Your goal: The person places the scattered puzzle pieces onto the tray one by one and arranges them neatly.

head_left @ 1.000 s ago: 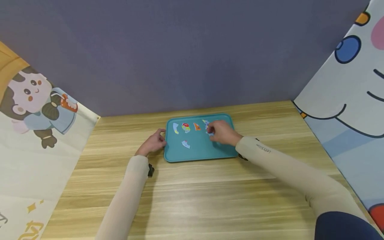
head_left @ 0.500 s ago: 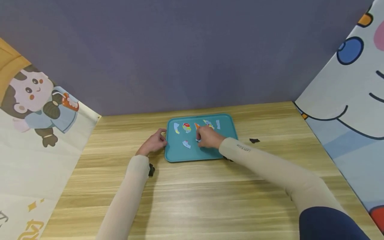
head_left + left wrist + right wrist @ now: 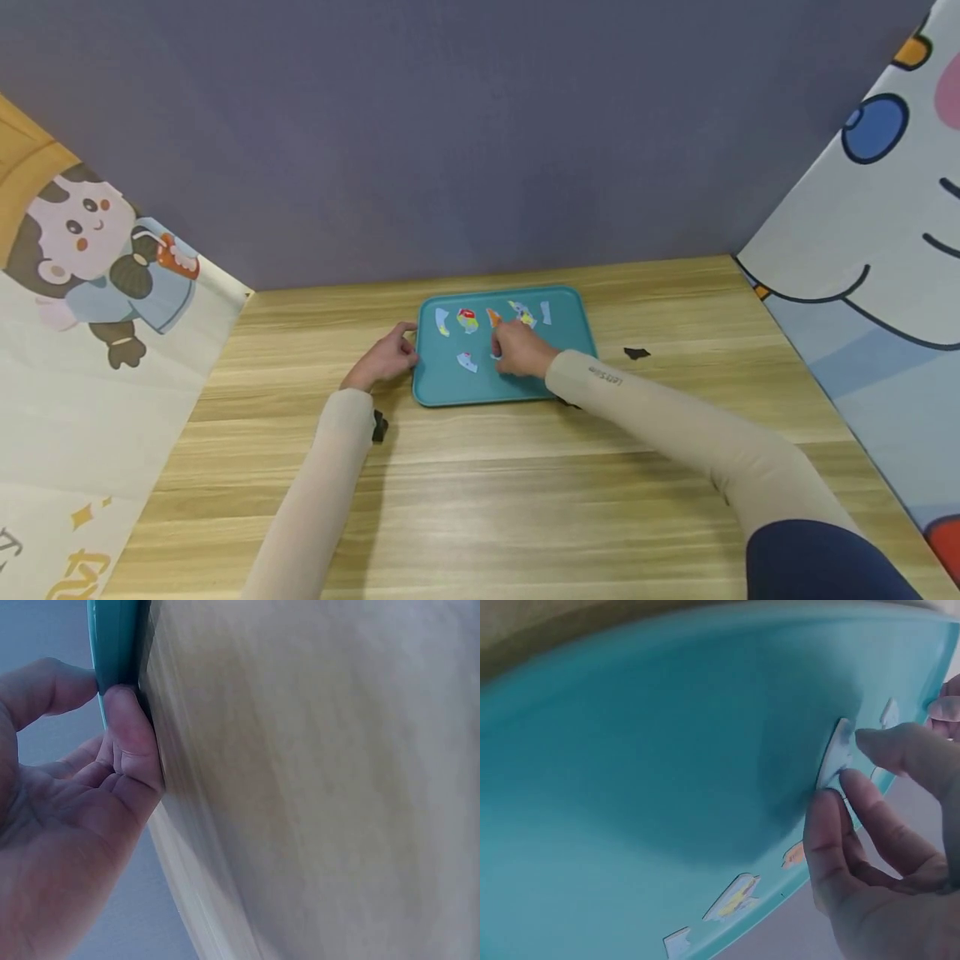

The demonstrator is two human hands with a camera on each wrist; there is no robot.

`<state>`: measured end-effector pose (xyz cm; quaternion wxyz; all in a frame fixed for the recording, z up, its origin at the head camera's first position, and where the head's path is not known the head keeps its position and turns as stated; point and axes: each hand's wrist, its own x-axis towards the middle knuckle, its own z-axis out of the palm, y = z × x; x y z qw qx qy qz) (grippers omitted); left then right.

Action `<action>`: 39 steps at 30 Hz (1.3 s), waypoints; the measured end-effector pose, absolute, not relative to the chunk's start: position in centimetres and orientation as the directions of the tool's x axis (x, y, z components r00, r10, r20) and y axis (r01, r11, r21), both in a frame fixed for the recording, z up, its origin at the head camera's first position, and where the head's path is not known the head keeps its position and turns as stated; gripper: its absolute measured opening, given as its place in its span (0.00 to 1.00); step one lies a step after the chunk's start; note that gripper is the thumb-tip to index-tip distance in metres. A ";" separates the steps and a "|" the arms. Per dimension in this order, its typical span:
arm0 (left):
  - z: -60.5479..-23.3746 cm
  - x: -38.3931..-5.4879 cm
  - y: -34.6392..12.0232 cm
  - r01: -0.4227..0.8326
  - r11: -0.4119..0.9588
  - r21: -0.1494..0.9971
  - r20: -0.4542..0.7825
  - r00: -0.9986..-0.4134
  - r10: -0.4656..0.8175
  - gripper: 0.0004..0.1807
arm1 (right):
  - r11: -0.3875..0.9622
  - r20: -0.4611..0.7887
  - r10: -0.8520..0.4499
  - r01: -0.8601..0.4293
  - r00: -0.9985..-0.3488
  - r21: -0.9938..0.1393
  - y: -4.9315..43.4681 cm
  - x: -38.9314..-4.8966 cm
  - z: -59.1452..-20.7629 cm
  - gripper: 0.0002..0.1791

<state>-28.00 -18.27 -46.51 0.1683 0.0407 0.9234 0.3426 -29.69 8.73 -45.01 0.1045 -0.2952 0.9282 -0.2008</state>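
Note:
A teal tray (image 3: 450, 390) bearing several small printed pieces lies on the wooden table. At its left edge, my left hand (image 3: 386, 358) pinches the rim between thumb and finger; the left wrist view shows these fingertips against the rim (image 3: 118, 645). Over the tray's middle is my right hand (image 3: 523, 348), with thumb and index finger on a pale blue puzzle piece (image 3: 832, 759) at the tray's surface. In the head view, that hand hides most of this piece. Just beyond the fingers lies an orange piece (image 3: 493, 317), and to their left a pale piece (image 3: 467, 362).
Along the tray's far side lie a curved pale piece (image 3: 442, 322), a red-and-yellow piece (image 3: 468, 320), a yellow-and-blue piece (image 3: 522, 313) and a narrow pale piece (image 3: 546, 313). A dark flat scrap (image 3: 637, 353) lies right of the tray. A grey-blue wall (image 3: 480, 142) rises behind.
My right hand has moved left and slightly nearer, from the tray's far right to its middle, uncovering the narrow pale piece and the dark scrap. The left hand stays at the rim.

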 end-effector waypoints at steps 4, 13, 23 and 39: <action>-46.4 -27.9 -18.2 -0.037 0.761 0.648 -0.277 -0.942 0.191 0.34 | 0.731 -0.056 -0.593 -0.508 -0.803 -0.457 9.4 -29.5 -44.8 0.06; -46.3 -27.8 -18.2 -0.034 0.766 0.642 -0.273 -0.944 0.187 0.34 | 0.723 -0.011 -0.560 -0.482 -0.828 -0.495 11.9 -30.2 -44.2 0.10; -46.3 -27.9 -18.3 -0.024 0.763 0.646 -0.269 -0.942 0.198 0.35 | 0.710 -0.021 -0.523 -0.421 -0.852 -0.565 15.0 -30.3 -42.6 0.14; -46.4 -28.1 -18.4 0.017 0.758 0.652 -0.234 -0.947 0.222 0.34 | 0.747 -0.094 -0.413 -0.278 -0.906 -0.604 22.5 -30.5 -41.6 0.18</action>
